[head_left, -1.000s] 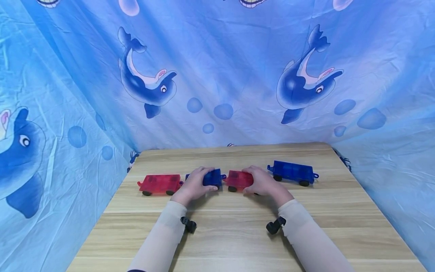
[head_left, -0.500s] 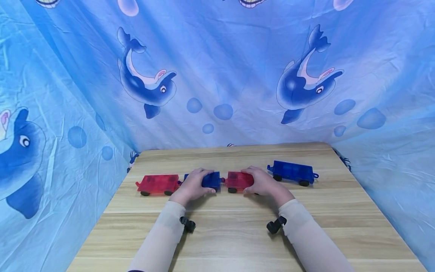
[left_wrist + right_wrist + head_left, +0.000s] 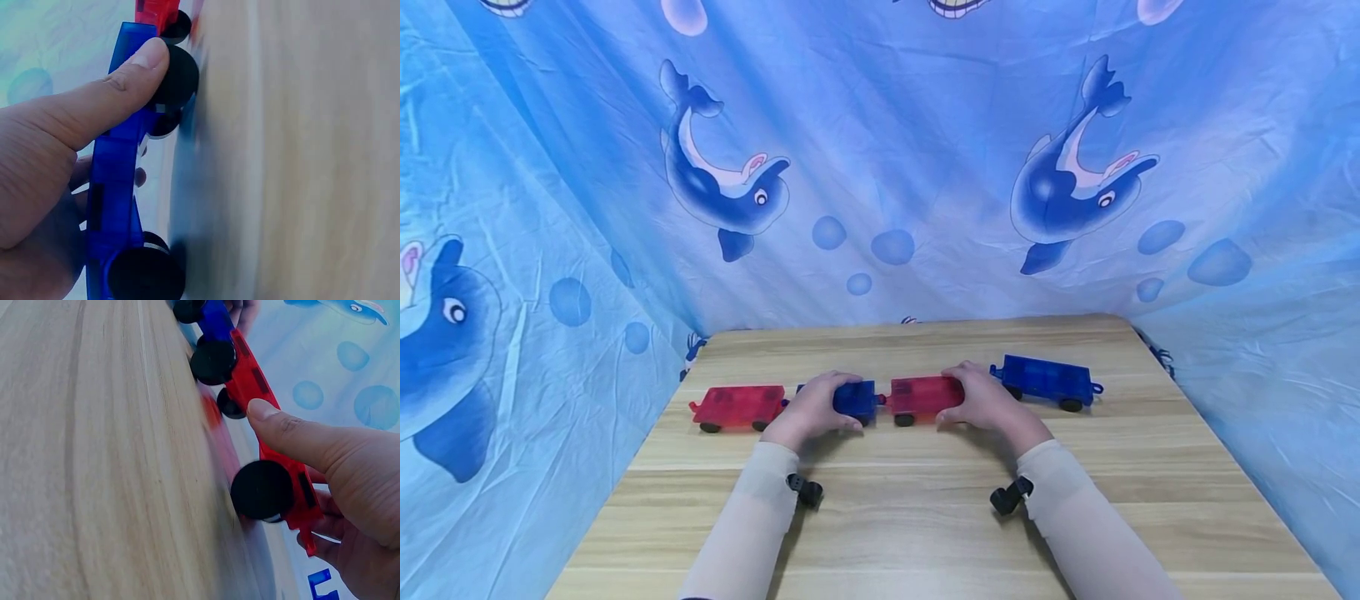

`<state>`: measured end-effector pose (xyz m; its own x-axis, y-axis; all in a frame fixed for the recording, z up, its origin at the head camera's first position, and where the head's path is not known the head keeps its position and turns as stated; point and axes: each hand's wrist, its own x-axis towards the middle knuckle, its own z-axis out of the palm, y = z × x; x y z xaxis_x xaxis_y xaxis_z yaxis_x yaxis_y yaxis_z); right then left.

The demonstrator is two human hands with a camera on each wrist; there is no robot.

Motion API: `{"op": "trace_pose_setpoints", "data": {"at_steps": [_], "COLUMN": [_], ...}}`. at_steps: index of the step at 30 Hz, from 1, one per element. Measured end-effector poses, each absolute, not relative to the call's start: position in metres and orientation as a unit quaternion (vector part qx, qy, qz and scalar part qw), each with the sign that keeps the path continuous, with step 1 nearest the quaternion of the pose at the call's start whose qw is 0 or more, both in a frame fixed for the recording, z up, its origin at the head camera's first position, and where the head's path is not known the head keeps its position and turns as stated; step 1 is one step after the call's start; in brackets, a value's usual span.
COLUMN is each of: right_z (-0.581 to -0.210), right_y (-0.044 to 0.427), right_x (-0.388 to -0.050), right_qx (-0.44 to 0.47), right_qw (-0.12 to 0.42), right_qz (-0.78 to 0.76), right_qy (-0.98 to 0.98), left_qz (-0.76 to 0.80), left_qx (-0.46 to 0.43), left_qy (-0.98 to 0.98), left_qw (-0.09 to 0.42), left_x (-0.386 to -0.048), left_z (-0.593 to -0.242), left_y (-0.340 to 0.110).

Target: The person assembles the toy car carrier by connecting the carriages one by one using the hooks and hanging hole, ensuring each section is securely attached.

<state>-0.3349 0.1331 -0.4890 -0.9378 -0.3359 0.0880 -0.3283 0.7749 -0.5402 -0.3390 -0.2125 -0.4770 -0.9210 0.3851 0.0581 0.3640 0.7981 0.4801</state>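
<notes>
On table point(image 3: 910, 533), left hand point(image 3: 812, 407) gripping blue car point(image 3: 856, 401), right hand point(image 3: 988, 406) red car point(image 3: 919, 396), axes crosswise

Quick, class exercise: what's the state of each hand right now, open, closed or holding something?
Left hand: closed, holding the leftmost blue wagon.
Right hand: closed, holding the rightmost red wagon.

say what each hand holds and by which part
Left hand: inner blue wagon, by its long sides. Right hand: inner red wagon, also by its long sides.
</notes>
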Motion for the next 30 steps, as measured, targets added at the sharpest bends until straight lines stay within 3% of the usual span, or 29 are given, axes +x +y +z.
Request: {"op": "trace_pose_setpoints", "data": {"at_steps": [9, 30], "right_z": [-0.493, -0.48], "right_y": [0.13, 0.136], "right_x": [-0.336, -0.331], "right_qx": [-0.178, -0.186], "right_qw": [0.005, 0.042], "right_qz": [-0.281, -0.344], "right_qy": [0.943, 0.92], "left_qz": [0.271, 0.25], "left_qx": [0.181, 0.172], "left_qy": [0.944, 0.952], "left_qw": [0.045, 0.044], "left_x": [-0.339, -0.339], "left_z": [-0.471, -0.465], "left_y": [-0.234, -0.245]}}
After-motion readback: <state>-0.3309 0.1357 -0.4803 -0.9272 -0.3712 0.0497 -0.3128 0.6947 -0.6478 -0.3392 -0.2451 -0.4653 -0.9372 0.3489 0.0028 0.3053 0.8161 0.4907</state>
